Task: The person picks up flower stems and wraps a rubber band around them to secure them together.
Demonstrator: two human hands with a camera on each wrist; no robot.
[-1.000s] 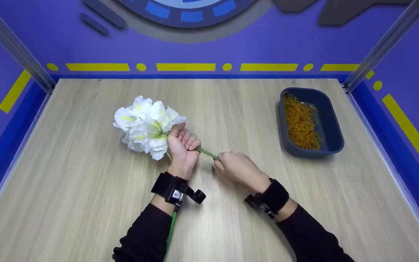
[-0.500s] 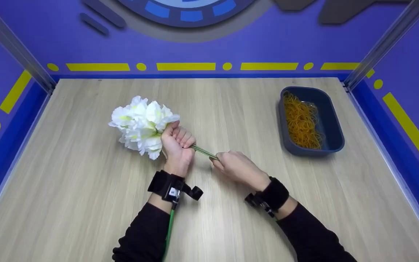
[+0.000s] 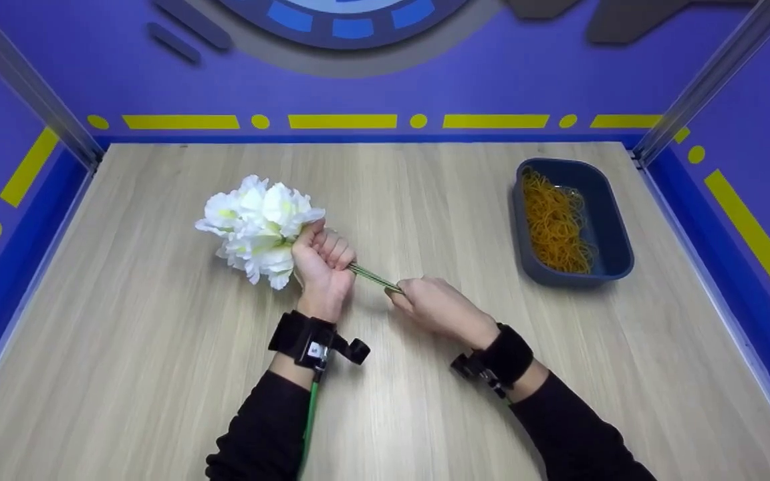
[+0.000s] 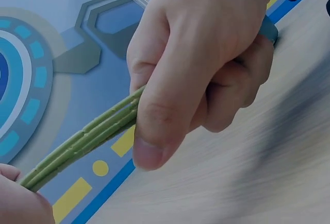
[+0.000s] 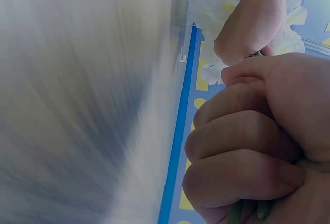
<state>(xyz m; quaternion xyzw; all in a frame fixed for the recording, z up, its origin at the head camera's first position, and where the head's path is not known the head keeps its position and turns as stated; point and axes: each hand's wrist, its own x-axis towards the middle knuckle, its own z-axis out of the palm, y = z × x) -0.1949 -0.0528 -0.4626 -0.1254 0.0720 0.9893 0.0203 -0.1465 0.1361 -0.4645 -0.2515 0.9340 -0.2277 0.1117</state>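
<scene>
Pale wood table (image 3: 385,427) lies under both hands. The right hand (image 3: 440,308), nearly where it was a second ago, grips the green stems (image 3: 373,275); the left hand (image 3: 323,266), clenched round them higher up, has shifted leftward. Both fists hide much stem. White, ruffled, yellow-tinged flowers (image 3: 254,227) spread beyond, above the table.

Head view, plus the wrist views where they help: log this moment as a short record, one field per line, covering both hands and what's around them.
Held item: white ruffled flowers with yellow-green centres, on green stems
Left hand: curled round the stems, right beside the blooms
Right hand: grips the stems farther down; cut ends show past it in the right wrist view
Between hands: a short bare stretch of stems
Container: dark blue-grey rectangular bin, far right
Contents: tangled yellow-orange rubber bands
Surface: light wood-grain table
</scene>
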